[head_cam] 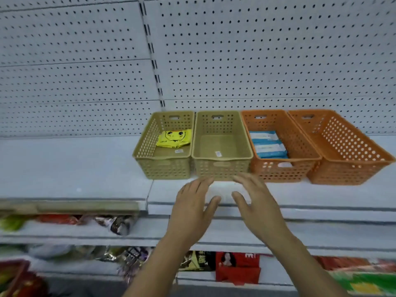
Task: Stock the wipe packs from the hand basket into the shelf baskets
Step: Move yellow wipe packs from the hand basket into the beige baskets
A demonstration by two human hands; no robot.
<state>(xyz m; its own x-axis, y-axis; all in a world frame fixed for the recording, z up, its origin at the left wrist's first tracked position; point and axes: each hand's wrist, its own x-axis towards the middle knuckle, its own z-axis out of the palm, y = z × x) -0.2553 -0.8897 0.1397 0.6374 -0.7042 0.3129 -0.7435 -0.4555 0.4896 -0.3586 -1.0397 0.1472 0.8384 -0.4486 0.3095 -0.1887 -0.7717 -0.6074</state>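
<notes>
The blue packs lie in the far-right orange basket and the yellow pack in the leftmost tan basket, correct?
Not quite: the head view shows the blue packs in the left orange basket, third from the left. The yellow pack does lie in the leftmost tan basket.

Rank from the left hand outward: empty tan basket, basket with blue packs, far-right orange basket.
1. Empty tan basket, just ahead of the left hand.
2. Orange basket with blue packs, to its right.
3. Far-right orange basket, at the end.
</notes>
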